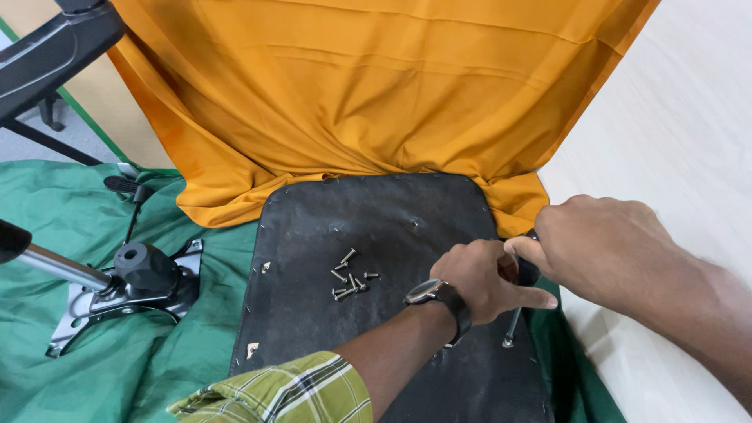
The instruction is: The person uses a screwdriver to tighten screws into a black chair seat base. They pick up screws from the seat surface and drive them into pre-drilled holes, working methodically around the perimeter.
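**Screwdriver held upright on an upturned seat base**

Draped behind the flat black seat-base panel [376, 298]: a wide orange cloth [352, 94]. Spread beneath and left of the panel: a green sheet [63, 235], likely there to catch parts. Left of the panel: a black-and-silver metal chair mechanism [133, 286]. At the panel's right edge: right hand [611, 251] closed over a black screwdriver handle [527, 270]; left hand [478, 278], wristwatch [431, 292] on, fingers curled, steadying the shaft, tip [507, 341] planted on the panel. At the panel's centre: loose silver screws [350, 278], heaped together.
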